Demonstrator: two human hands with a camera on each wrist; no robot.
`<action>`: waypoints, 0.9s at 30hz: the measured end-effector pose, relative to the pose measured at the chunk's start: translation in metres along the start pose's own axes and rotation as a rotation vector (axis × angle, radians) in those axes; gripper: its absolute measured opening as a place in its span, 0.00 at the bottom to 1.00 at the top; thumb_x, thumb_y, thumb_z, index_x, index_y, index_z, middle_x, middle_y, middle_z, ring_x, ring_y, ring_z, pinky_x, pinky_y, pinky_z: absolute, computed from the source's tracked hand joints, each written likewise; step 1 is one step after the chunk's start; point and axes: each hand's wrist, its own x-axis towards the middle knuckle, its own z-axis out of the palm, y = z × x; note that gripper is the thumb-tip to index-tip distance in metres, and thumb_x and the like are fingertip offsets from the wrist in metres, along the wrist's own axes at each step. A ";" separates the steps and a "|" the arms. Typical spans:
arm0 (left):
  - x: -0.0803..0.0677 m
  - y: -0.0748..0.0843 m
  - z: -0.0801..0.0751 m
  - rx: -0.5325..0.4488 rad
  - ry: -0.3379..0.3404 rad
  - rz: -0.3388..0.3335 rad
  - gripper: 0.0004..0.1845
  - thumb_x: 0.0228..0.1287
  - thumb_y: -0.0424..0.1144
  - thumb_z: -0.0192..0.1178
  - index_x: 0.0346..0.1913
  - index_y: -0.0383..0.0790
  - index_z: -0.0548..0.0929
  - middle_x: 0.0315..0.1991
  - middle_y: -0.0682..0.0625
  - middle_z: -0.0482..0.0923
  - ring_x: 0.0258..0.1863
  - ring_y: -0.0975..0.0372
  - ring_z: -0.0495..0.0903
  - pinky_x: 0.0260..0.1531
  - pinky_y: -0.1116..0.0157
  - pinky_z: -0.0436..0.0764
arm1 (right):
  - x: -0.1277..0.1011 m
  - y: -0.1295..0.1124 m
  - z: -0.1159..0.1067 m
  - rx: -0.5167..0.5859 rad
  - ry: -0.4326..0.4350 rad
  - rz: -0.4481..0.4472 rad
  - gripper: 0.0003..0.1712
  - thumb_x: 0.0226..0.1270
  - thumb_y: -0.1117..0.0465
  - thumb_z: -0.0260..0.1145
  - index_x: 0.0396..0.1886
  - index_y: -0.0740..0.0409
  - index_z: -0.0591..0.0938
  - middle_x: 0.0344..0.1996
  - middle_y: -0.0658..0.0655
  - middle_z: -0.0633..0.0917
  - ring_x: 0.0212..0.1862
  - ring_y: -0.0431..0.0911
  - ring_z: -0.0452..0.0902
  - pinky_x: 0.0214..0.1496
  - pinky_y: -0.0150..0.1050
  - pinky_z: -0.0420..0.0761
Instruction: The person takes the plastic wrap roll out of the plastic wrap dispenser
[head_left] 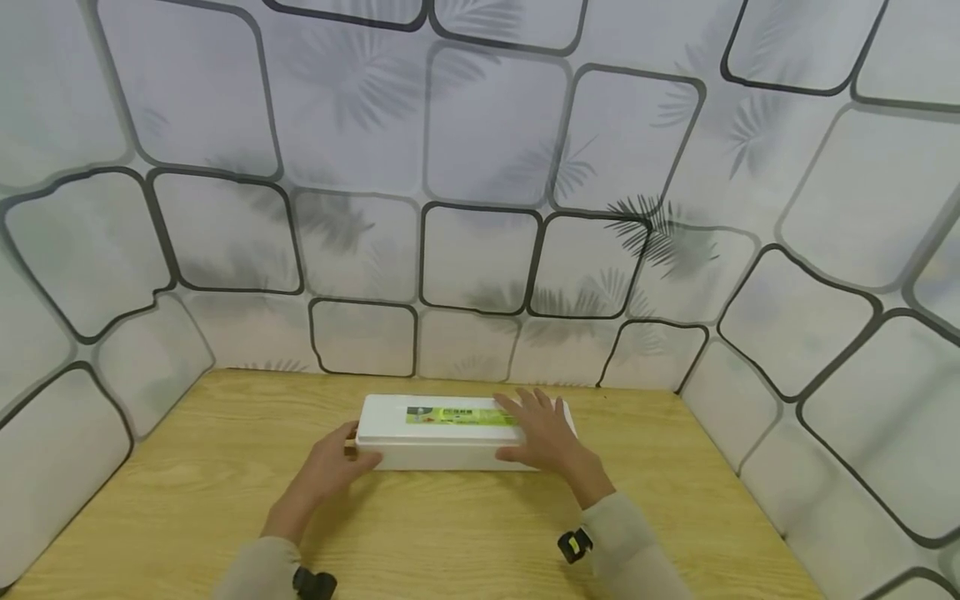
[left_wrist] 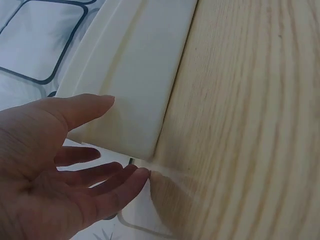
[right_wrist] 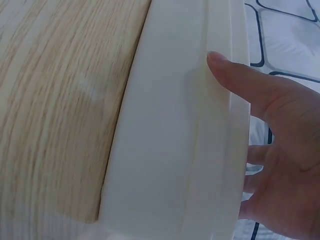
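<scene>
Box (head_left: 442, 442) on the worktop (head_left: 450, 533): left hand (head_left: 330, 471) touches its end, right hand (head_left: 543, 437) lies flat on the lid, fingers straight; steadying both ends evenly seems best.

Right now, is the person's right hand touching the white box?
Touching: in the head view the right hand lies flat across the white box lid, thumb on its front.

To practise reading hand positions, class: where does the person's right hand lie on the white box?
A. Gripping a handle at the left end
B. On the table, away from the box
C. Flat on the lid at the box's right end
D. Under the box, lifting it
C: in the head view the right hand lies with straight fingers on top of the white box at its right end, while the left hand is at the left end.
</scene>
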 end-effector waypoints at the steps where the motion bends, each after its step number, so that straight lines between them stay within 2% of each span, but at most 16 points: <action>1: 0.000 0.000 0.001 -0.005 0.006 0.000 0.39 0.70 0.41 0.68 0.74 0.24 0.64 0.69 0.26 0.71 0.61 0.37 0.80 0.61 0.45 0.83 | 0.001 0.001 0.001 0.000 0.000 0.003 0.49 0.61 0.41 0.76 0.79 0.46 0.67 0.77 0.71 0.65 0.77 0.75 0.55 0.72 0.84 0.50; 9: -0.002 0.004 0.004 -0.028 0.027 0.005 0.36 0.69 0.36 0.68 0.73 0.24 0.66 0.66 0.26 0.74 0.60 0.37 0.81 0.59 0.47 0.85 | 0.004 0.005 0.005 -0.017 -0.017 -0.014 0.50 0.60 0.40 0.76 0.79 0.44 0.67 0.77 0.70 0.65 0.78 0.76 0.53 0.69 0.87 0.47; 16: 0.000 0.000 0.007 -0.041 0.033 0.019 0.37 0.68 0.35 0.68 0.74 0.24 0.65 0.65 0.27 0.75 0.60 0.39 0.80 0.58 0.49 0.86 | 0.006 0.009 0.006 -0.005 -0.047 -0.017 0.51 0.59 0.40 0.77 0.79 0.43 0.66 0.78 0.68 0.65 0.79 0.75 0.51 0.69 0.88 0.44; 21: 0.003 -0.004 0.010 -0.052 0.041 0.034 0.37 0.68 0.35 0.68 0.74 0.25 0.64 0.66 0.28 0.75 0.62 0.39 0.79 0.59 0.49 0.85 | 0.008 0.010 0.006 -0.038 -0.041 -0.021 0.51 0.58 0.40 0.78 0.79 0.39 0.66 0.77 0.65 0.67 0.78 0.72 0.55 0.68 0.88 0.45; 27: 0.002 -0.004 0.008 -0.055 0.046 0.035 0.38 0.68 0.36 0.69 0.74 0.25 0.64 0.65 0.26 0.74 0.59 0.38 0.81 0.57 0.48 0.86 | 0.009 0.008 0.005 -0.042 -0.036 -0.038 0.50 0.58 0.42 0.78 0.79 0.36 0.66 0.75 0.61 0.70 0.76 0.66 0.61 0.69 0.88 0.45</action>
